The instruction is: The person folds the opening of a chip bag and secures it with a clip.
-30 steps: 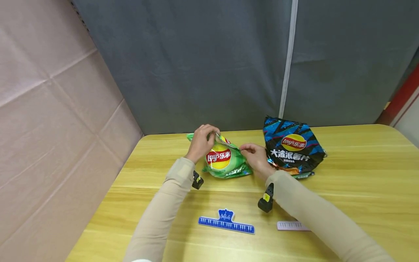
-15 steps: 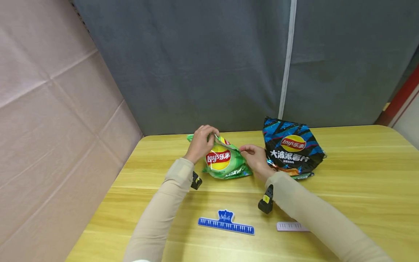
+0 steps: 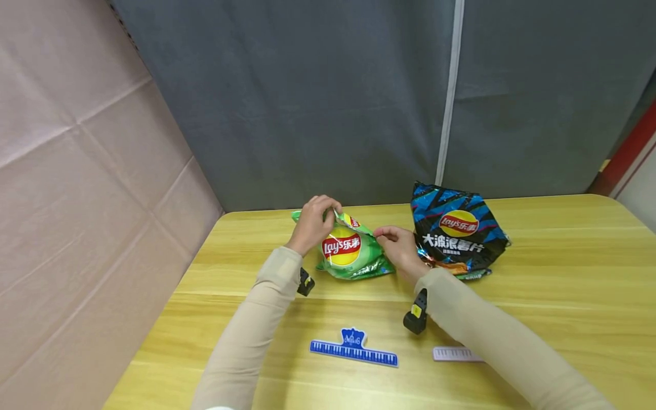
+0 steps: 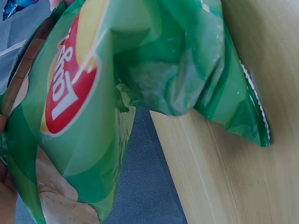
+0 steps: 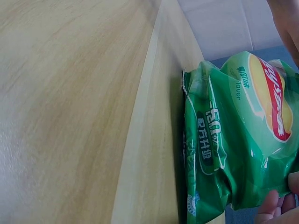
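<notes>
A green Lay's chip bag [image 3: 348, 259] stands on the wooden table, its top edge folded over toward me. My left hand [image 3: 314, 223] pinches that top edge near the left corner. At the right end of the edge, my right hand [image 3: 402, 249] pinches the bag between thumb and fingers. The left wrist view shows the bag's printed front [image 4: 79, 102] close up, with only a bit of the hand at the left border. In the right wrist view, fingertips [image 5: 268, 205] hold the bag's lower right corner.
A black and blue Lay's bag [image 3: 456, 228] stands just right of my right hand. Nearer me lie a blue piano-pattern clip [image 3: 353, 348] and a pale pink clip [image 3: 456, 354], partly covered by my right forearm. A grey curtain [image 3: 328, 102] hangs behind the table.
</notes>
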A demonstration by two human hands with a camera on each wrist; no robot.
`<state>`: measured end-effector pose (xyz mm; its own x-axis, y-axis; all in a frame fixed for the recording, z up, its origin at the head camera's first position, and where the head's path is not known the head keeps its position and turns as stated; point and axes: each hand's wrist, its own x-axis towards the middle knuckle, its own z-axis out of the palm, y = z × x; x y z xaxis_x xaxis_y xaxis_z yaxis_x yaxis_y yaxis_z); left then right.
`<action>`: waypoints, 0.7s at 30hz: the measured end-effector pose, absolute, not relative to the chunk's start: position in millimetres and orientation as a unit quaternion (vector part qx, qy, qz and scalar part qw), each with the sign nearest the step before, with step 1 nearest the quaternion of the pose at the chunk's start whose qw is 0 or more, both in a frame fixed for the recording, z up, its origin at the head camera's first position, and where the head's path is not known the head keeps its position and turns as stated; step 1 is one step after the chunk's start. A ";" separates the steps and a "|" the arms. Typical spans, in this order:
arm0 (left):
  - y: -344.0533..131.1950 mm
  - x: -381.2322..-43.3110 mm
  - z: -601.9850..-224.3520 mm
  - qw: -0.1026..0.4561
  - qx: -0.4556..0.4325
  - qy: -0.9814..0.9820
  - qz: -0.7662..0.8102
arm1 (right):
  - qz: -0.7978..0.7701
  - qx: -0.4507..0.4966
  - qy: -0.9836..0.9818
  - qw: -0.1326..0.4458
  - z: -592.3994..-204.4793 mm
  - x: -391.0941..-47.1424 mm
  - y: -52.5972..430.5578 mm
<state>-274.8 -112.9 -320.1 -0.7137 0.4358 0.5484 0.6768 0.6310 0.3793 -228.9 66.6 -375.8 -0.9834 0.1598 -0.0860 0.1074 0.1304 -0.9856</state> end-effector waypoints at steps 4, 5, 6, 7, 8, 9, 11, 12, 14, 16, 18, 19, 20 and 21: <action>-113.4 -275.3 -320.1 0.205 -0.316 -0.879 -0.292 | 0.651 -0.090 -0.753 0.020 -376.2 -229.4 66.8; -113.6 -275.3 -320.1 0.204 -0.316 -0.879 -0.292 | 0.652 -0.090 -0.753 0.019 -376.2 -229.5 66.8; -113.9 -275.5 -320.4 0.203 -0.317 -0.879 -0.292 | 0.652 -0.092 -0.752 0.018 -376.2 -229.5 66.9; -114.1 -275.3 -320.5 0.202 -0.318 -0.879 -0.293 | 0.652 -0.092 -0.753 0.019 -376.1 -229.4 67.0; -114.3 -275.3 -320.6 0.200 -0.320 -0.879 -0.293 | 0.651 -0.092 -0.753 0.019 -376.1 -229.3 67.1; -114.4 -275.2 -320.8 0.199 -0.322 -0.878 -0.292 | 0.649 -0.090 -0.755 0.021 -376.3 -229.4 67.2; -114.7 -275.3 -321.1 0.198 -0.325 -0.878 -0.292 | 0.646 -0.088 -0.758 0.023 -376.4 -229.1 67.6; -114.8 -275.3 -321.3 0.197 -0.326 -0.878 -0.290 | 0.644 -0.086 -0.760 0.024 -376.8 -229.2 67.8; -114.9 -275.3 -321.5 0.194 -0.326 -0.879 -0.288 | 0.641 -0.082 -0.763 0.024 -377.5 -229.2 68.1; -115.1 -275.4 -321.6 0.190 -0.325 -0.881 -0.287 | 0.640 -0.080 -0.764 0.023 -377.5 -228.8 68.5; -115.2 -275.3 -321.4 0.186 -0.324 -0.883 -0.286 | 0.639 -0.077 -0.765 0.022 -377.6 -228.7 68.7; -115.4 -275.3 -321.3 0.184 -0.324 -0.883 -0.285 | 0.639 -0.077 -0.765 0.021 -377.4 -228.5 68.8; -115.5 -275.3 -321.1 0.183 -0.326 -0.883 -0.285 | 0.639 -0.077 -0.765 0.020 -376.9 -228.2 69.0; -115.6 -275.6 -320.9 0.183 -0.328 -0.883 -0.282 | 0.638 -0.077 -0.765 0.020 -376.6 -228.1 69.1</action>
<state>-275.6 -115.6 -320.9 -0.7177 0.4765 0.5077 0.6827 0.6253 0.3782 -228.1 69.1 -376.6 -0.9872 0.1443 -0.0678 0.0926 0.1728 -0.9806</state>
